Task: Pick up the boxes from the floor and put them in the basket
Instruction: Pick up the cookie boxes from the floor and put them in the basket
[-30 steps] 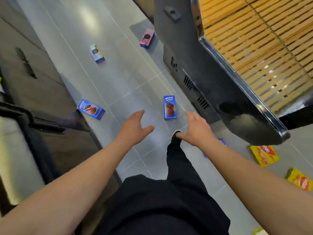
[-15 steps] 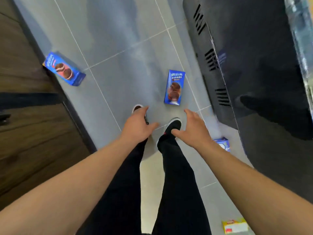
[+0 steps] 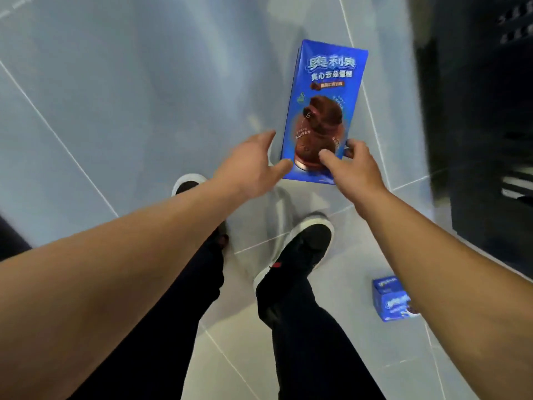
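A blue biscuit box with a chocolate cake picture lies flat on the grey tiled floor just ahead of my feet. My right hand is on its near right corner, thumb pressed on the printed face and fingers curled round the right edge. My left hand is spread beside the near left corner, its thumb tip touching the box edge and its fingers apart. A second, smaller blue box stands on the floor at the lower right, partly hidden by my right forearm. No basket is in view.
A dark cabinet with vent slots runs along the right side. My two black shoes with white soles stand just behind the box. Grey floor tiles stretch to the left and ahead.
I have bent down much closer to the floor, so the blue box looks far bigger. Both hands moved forward to its near end, and the right hand has closed on its corner.
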The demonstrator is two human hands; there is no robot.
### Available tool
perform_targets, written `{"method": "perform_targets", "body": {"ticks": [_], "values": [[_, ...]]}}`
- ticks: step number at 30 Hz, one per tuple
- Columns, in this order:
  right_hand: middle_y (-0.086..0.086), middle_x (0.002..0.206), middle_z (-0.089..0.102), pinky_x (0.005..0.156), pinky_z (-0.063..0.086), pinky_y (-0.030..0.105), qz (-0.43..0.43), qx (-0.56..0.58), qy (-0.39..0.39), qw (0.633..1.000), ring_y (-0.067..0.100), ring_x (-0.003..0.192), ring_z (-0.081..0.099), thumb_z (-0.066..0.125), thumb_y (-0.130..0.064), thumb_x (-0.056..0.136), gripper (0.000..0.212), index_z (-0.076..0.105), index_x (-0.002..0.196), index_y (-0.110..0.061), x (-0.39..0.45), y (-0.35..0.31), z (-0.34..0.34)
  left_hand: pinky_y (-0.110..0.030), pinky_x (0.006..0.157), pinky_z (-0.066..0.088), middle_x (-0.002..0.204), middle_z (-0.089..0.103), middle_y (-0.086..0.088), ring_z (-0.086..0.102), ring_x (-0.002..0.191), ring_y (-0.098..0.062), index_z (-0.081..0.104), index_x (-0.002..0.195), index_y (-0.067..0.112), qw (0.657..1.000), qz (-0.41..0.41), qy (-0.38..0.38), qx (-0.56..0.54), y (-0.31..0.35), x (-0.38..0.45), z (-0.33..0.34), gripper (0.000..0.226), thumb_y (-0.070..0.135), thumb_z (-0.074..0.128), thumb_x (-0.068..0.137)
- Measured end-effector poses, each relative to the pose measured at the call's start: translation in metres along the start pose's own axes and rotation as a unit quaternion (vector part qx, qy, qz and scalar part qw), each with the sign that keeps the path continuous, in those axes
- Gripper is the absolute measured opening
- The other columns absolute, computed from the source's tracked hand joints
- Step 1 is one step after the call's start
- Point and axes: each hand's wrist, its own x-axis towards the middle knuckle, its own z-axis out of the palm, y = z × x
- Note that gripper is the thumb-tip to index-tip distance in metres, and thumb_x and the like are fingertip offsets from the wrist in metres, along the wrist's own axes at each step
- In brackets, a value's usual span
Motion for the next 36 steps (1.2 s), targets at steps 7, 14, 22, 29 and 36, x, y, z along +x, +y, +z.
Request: {"method": "perform_targets", "body": {"ticks": [7, 14, 22, 29, 36], "values": [[-0.009, 0.109, 0.071, 0.094, 0.054, 0.042, 0.014, 0.168, -0.047, 0.985, 0.013, 0.102, 0.068, 0.067, -0.061, 0.062, 0.051, 0.063, 0.105, -0.032, 0.039, 0.025, 0.03, -0.041, 0.095, 0.051, 0.112, 0.068, 0.01, 0.066, 0.1, -0.012, 0.051, 0.126, 0.03, 0.965, 0.002, -0.019, -0.263, -0.018, 0.041, 0.044, 0.065, 0.048, 0.067, 0.066], [-0.005, 0.104, 0.074, 0.094, 0.054, 0.047, 0.037, 0.169, -0.109, 0.979, 0.016, 0.099, 0.07, 0.067, -0.066, 0.061, 0.055, 0.069, 0.099, -0.026, -0.047, -0.002, -0.002, -0.037, 0.097, 0.052, 0.113, 0.065, 0.013, 0.057, 0.114, -0.007, 0.044, 0.136, 0.036, 0.941, -0.044, -0.018, -0.335, -0.002, -0.041, -0.004, 0.081, 0.045, 0.078, 0.064], [-0.002, 0.147, 0.04, 0.109, 0.036, 0.032, -0.024, 0.04, -0.026, 0.999, 0.016, 0.133, 0.043, 0.068, -0.054, 0.083, 0.08, 0.034, 0.147, -0.02, -0.217, -0.108, -0.133, -0.009, 0.079, 0.041, 0.105, 0.061, 0.007, 0.059, 0.094, -0.004, 0.048, 0.134, 0.041, 0.973, -0.043, -0.025, -0.226, 0.067, -0.213, -0.155, 0.093, 0.057, 0.075, 0.046], [-0.002, 0.15, 0.039, 0.112, 0.038, 0.038, -0.118, 0.103, -0.012, 0.988, 0.011, 0.134, 0.042, 0.071, -0.062, 0.065, 0.099, 0.033, 0.148, -0.023, -0.387, -0.206, -0.23, 0.004, 0.071, 0.034, 0.093, 0.055, 0.018, 0.052, 0.077, 0.006, 0.051, 0.137, 0.021, 0.987, 0.054, -0.024, -0.149, 0.124, -0.39, -0.298, 0.088, 0.026, 0.084, 0.056], [-0.004, 0.116, 0.07, 0.091, 0.053, 0.032, -0.146, 0.151, -0.184, 0.96, 0.008, 0.097, 0.069, 0.07, -0.047, 0.082, 0.058, 0.054, 0.131, -0.02, -0.482, -0.25, -0.279, -0.026, 0.091, 0.052, 0.122, 0.064, 0.006, 0.064, 0.105, -0.007, 0.056, 0.13, 0.035, 0.945, 0.028, -0.081, -0.315, 0.133, -0.509, -0.371, 0.069, 0.019, 0.078, 0.066]]}}
